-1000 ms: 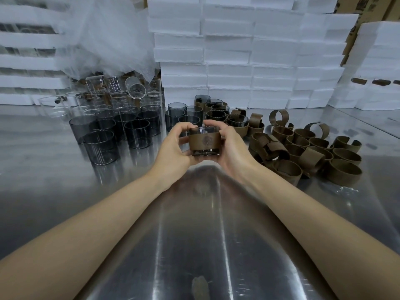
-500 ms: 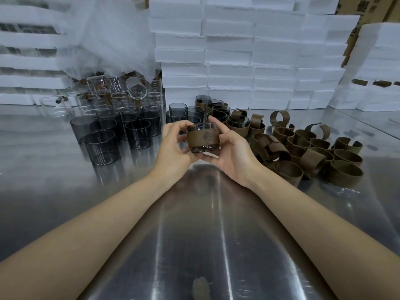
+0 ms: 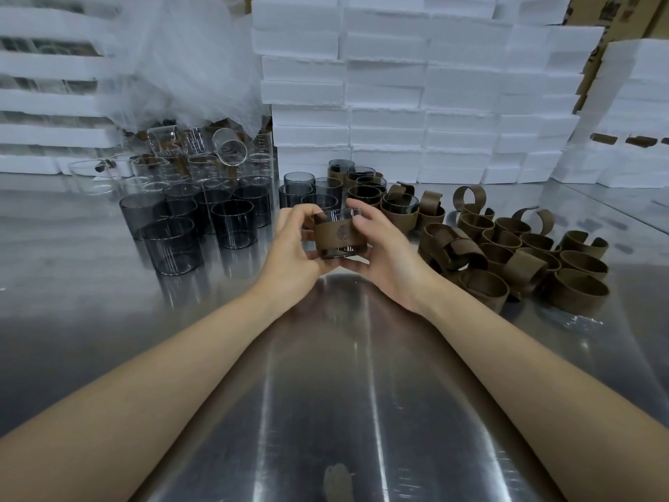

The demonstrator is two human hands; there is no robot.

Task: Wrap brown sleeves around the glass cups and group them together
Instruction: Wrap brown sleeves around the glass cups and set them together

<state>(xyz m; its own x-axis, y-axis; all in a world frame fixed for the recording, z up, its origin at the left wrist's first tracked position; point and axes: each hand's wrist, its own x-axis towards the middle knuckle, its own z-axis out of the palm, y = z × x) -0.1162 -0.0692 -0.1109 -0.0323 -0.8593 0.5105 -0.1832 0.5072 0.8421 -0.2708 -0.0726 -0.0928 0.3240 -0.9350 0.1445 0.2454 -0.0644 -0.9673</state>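
- A glass cup is held between both hands, at the middle of the view, over the steel surface.
- A brown sleeve is wrapped around the cup's middle. A round emblem faces the camera, and the glass rim and base are left bare above and below the band.
- The left hand is set against the cup's left side. Its fingers are curled over the rim's far left edge and its thumb is placed low by the base, so the grip is closed on the cup.
- The right hand is set against the cup's right side. Its thumb is pressed on the sleeve's upper right and its fingers are tucked under and behind, so the grip is closed on the cup as well.
- The cup is kept upright, squarely between the two grips. Whether its base touches the surface cannot be told.
- Bare dark cups are clustered to the left of the hands, near but apart from them.
- Sleeved cups are grouped just behind the held cup, and a few more bare dark cups are seen beside them.
- Loose sleeves are piled to the right of the right hand, some curled open and some overlapping.
- Clear glasses are heaped at the back left under plastic wrap, with some tipped over.
- White foam boxes are stacked along the back.
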